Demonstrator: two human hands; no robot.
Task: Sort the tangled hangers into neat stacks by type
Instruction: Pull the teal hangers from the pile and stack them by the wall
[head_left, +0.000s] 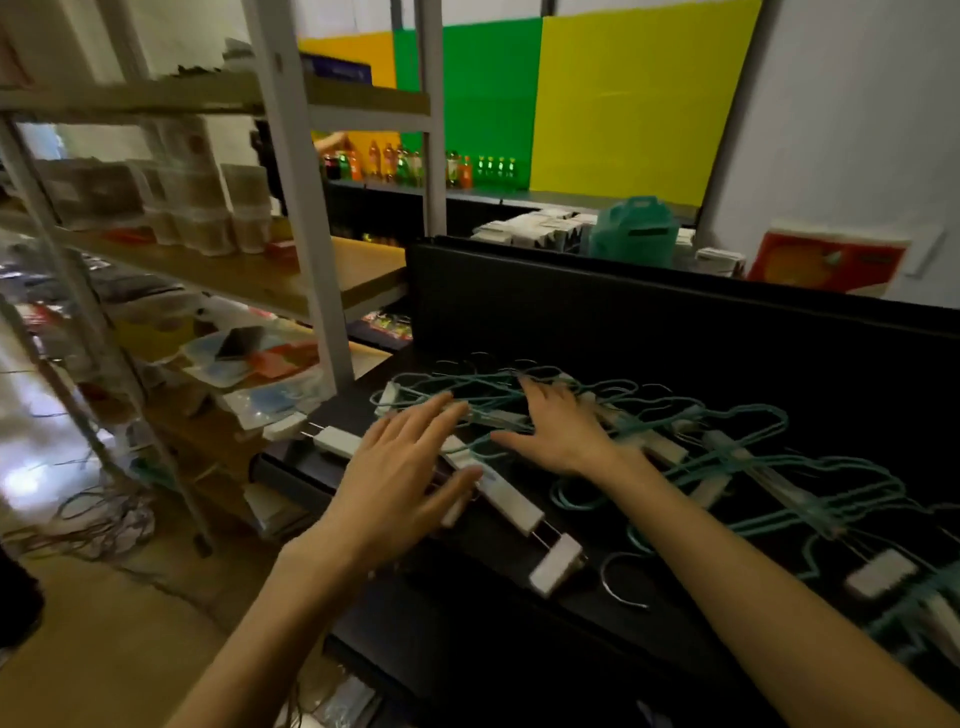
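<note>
So the tangled hangers (597, 431) are spread in a messy sprawl across the black counter (779, 364), running from roughly the middle out to the right edge of the view. We see two kinds mixed together: teal wire hangers (748, 426) with looping outlines, and clip hangers (506, 496) with white blocky clips on a metal bar, a few of those lying toward the counter's near left edge. A bare metal hook (621, 579) curls out near the front.

Our left hand (400, 467) is over the clip hangers on the left side of the pile, fingers straight and spread, gripping nothing; whether it's actually touching them we can't tell, it's a bit blurred. Our right hand (563, 428) lies flat on the teal tangle, fingers stretched forward, thumb out to the side, also holding nothing.

The counter has a tall black back panel (675, 312). To the left stands a metal shelving unit (291, 208) with wooden boards, holding stacked plastic containers (197, 208) and packaged stuff. Behind the panel sit a teal bag (636, 228) and some white boxes (540, 226). Further back there's a row of drink bottles (415, 166) in front of a green and yellow wall (571, 104).
</note>
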